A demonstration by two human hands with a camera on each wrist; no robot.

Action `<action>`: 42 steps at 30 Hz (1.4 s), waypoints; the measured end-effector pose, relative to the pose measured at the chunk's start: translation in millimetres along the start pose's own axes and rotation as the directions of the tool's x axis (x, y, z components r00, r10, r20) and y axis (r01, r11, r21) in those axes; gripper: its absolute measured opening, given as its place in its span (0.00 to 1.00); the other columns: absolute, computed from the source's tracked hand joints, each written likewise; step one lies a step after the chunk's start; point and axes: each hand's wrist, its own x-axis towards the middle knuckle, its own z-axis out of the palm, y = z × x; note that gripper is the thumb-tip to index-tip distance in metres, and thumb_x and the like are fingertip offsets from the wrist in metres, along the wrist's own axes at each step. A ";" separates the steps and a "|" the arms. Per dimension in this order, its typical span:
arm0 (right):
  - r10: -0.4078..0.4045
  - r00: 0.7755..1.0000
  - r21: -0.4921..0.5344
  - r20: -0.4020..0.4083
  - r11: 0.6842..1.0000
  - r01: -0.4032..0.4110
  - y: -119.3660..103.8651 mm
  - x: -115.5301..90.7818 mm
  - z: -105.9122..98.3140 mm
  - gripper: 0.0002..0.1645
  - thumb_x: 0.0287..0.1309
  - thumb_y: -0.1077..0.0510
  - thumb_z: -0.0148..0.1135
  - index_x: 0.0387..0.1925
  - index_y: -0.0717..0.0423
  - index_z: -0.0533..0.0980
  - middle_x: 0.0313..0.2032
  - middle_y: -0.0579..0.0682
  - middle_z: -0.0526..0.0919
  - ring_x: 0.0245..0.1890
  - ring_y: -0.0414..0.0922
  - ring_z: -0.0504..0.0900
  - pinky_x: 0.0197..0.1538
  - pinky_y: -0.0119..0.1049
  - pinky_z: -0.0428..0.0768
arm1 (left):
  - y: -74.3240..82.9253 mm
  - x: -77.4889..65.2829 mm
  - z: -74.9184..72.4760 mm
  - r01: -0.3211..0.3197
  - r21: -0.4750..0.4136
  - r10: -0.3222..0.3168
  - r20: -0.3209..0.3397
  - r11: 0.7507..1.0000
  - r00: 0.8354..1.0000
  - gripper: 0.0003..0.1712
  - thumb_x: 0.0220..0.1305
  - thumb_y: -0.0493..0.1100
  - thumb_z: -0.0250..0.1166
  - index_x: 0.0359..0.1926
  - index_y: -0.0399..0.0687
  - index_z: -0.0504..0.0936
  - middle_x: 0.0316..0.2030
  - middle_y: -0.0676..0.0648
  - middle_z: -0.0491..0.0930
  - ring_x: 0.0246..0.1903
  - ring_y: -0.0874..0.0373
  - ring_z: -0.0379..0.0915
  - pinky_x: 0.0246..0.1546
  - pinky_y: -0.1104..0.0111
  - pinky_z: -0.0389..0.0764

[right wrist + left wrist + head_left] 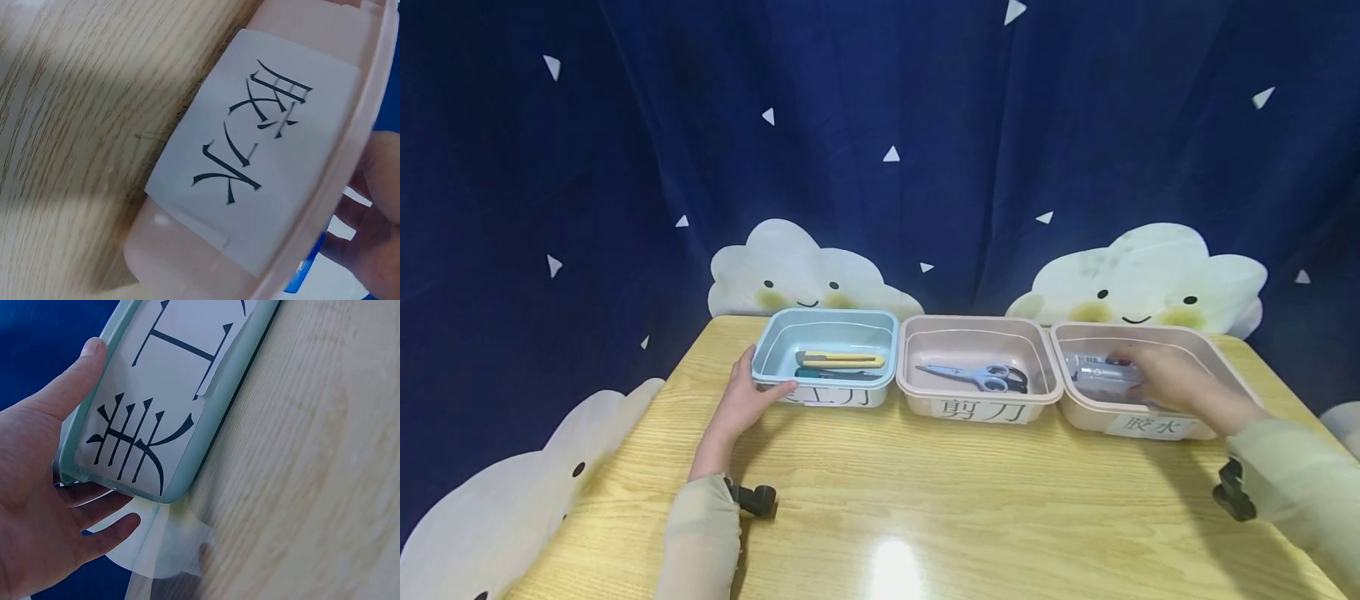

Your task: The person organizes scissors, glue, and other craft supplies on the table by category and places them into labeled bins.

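Note:
My left hand (745, 398) rests at the left front corner of a light blue bin (823, 315). Its thumb lies along the front rim, and the fingers reach round the left end, loosely extended in the left wrist view. Inside lie a yellow utility knife (842, 360) and a teal one (835, 374). Within the right-hand pink bin (1078, 414), labelled for glue, my right hand (1165, 379) grips a clear glue bottle (1101, 372) near one end. A blue part (305, 269) shows by those fingers in the right wrist view; the rim hides the rest.
Between the two bins stands another pink bin (917, 387) with blue scissors (985, 377) and a dark-handled pair (1018, 381). The bins line the back of the wooden table (940, 492). A dark blue curtain (850, 67) with clouds hangs behind them.

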 end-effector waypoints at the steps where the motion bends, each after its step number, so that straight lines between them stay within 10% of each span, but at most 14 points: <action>1: 0.005 1.000 0.004 0.004 1.000 -0.005 0.4 0.7 1.2 0.30 0.30 0.64 0.74 0.43 0.66 0.76 0.39 0.63 0.81 0.40 0.59 0.79 0.46 0.56 0.73 | -0.2 0.2 -0.1 0.000 0.003 0.000 0.000 1.000 1.000 0.62 0.47 0.60 0.68 0.70 0.45 0.37 0.66 0.35 0.48 0.64 0.41 0.49 0.63 0.48 0.54; 25: 0.047 0.993 0.125 0.113 0.990 -0.061 7.7 15.1 21.3 0.26 0.32 0.60 0.74 0.38 0.68 0.78 0.34 0.62 0.82 0.36 0.57 0.79 0.43 0.53 0.75 | 0.8 1.4 0.5 0.003 0.003 -0.003 0.007 1.000 1.000 0.63 0.48 0.60 0.68 0.70 0.45 0.36 0.66 0.35 0.46 0.65 0.41 0.47 0.64 0.48 0.53; 42: 0.071 0.994 0.085 0.088 0.993 -0.078 7.5 19.2 -4.8 0.15 0.44 0.64 0.65 0.38 0.66 0.79 0.31 0.56 0.83 0.32 0.51 0.80 0.39 0.49 0.77 | 18.0 10.8 -27.5 -0.052 0.221 0.033 0.089 0.974 0.995 0.47 0.62 0.61 0.52 0.68 0.32 0.45 0.61 0.30 0.52 0.61 0.37 0.53 0.61 0.45 0.57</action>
